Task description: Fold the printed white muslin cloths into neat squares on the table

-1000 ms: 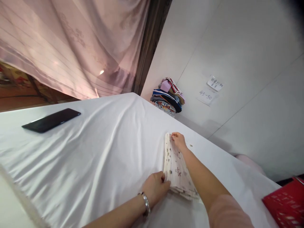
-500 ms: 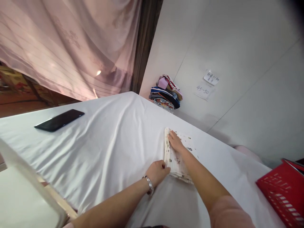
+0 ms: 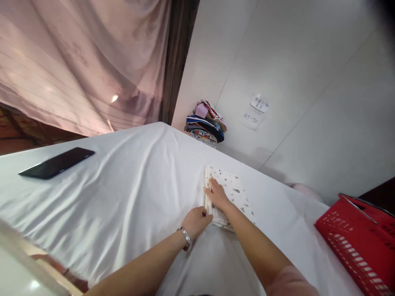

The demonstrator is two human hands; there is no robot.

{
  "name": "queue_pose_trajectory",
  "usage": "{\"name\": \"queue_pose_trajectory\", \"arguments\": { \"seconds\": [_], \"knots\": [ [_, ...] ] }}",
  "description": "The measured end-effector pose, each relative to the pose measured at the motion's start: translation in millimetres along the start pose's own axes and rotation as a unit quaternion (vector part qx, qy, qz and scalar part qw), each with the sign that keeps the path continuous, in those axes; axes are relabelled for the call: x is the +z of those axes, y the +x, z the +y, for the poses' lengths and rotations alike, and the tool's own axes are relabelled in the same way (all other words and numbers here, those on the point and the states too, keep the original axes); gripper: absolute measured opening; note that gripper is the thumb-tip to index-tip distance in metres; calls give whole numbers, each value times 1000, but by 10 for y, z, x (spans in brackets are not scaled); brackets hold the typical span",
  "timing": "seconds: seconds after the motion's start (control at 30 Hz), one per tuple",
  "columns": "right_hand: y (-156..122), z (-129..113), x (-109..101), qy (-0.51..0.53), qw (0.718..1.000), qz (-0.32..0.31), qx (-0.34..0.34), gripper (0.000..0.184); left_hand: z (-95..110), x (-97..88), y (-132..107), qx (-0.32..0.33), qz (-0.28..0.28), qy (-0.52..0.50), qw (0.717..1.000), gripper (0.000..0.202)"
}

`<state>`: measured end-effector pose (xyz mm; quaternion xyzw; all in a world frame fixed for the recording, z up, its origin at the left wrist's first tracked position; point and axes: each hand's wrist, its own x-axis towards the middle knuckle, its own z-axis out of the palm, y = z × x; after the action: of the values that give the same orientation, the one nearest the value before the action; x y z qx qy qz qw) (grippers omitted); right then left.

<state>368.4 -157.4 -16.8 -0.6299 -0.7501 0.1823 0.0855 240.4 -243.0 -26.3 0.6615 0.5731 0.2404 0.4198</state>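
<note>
A folded white cloth point(image 3: 236, 193) with a small scattered print lies on the white-covered table point(image 3: 157, 181). Its layers show along the left edge. My right hand point(image 3: 217, 195) rests flat on the cloth near that edge, fingers stretched out and the thumb apart. At the cloth's near left corner, my left hand point(image 3: 197, 222), with a silver bracelet at the wrist, is closed with thumb and curled fingers on the edge.
A dark flat tablet-like device point(image 3: 57, 162) lies on the left of the table. A stack of folded clothes point(image 3: 206, 123) sits at the far corner by the wall. A red plastic basket point(image 3: 354, 242) stands at the right. Paper notes point(image 3: 254, 111) hang on the wall.
My right hand has slid a little nearer along the cloth's left edge, and its thumb now stands apart. My left hand keeps to the same corner. The view has turned slightly right.
</note>
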Motion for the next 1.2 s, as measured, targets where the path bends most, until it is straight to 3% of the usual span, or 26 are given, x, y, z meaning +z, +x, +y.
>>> {"name": "queue_pose_trajectory", "arguments": {
  "seconds": [0.23,0.37,0.53,0.7,0.87,1.03,1.2],
  "knots": [
    [-410,6,-10,73,997,15,-34,62,10,-3,-4,2,5,11,1000,18],
    [-633,60,-32,64,997,4,-43,61,12,-9,-10,6,2,8,1000,20],
    [-692,82,-57,39,998,-11,-40,60,14,-9,-11,3,3,12,1000,20],
    [-464,31,-167,21,997,-28,-66,55,-10,14,-2,3,8,11,1000,19],
    [70,-20,-250,-30,998,-13,-56,55,-17,28,-12,-4,13,14,1000,17],
    [643,-44,-136,-68,998,-8,-8,58,-10,23,-22,-8,10,23,1000,15],
    [831,-30,51,-92,996,12,-3,66,-18,36,-6,-15,10,27,999,16]
  ]
}}
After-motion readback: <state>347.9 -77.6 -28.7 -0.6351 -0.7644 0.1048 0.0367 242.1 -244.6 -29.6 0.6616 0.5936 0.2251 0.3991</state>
